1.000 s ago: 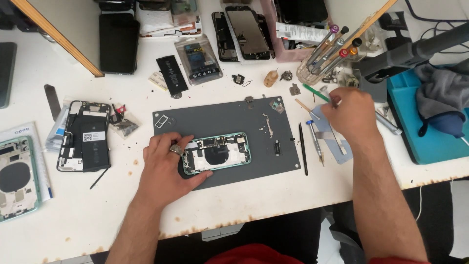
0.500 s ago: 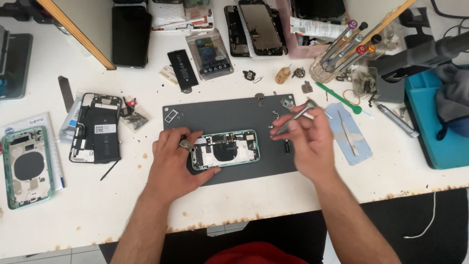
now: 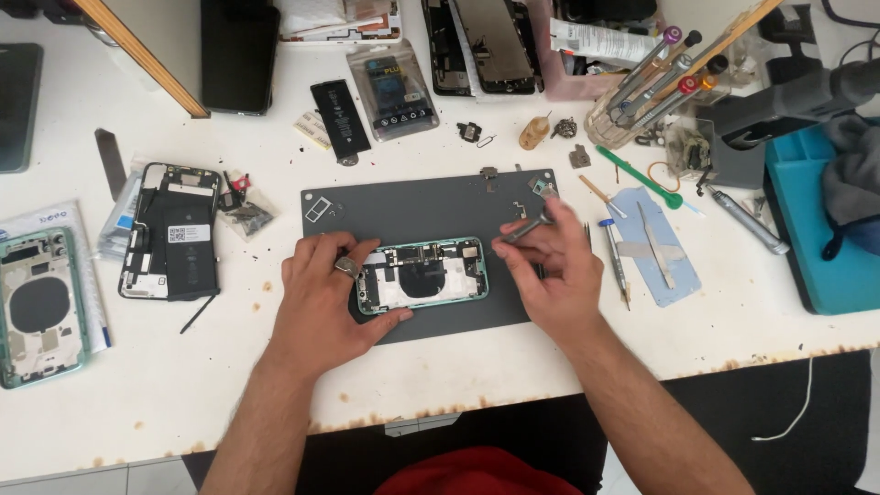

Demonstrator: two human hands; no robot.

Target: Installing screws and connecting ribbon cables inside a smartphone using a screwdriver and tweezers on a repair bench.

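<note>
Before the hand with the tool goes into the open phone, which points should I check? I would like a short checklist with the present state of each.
1. Open phone lies flat on the grey mat: ok.
2. Left hand steadies the phone at its left end: ok.
3. Right hand grips the metal tool: ok.
4. Tool tip is on the right spot inside the phone: not ok; the tool is above the phone's right end, not inside.
5. Loose small parts on the mat sit away from the phone: ok.
6. Which screw or part is to be worked on: cannot tell, too small.
</note>
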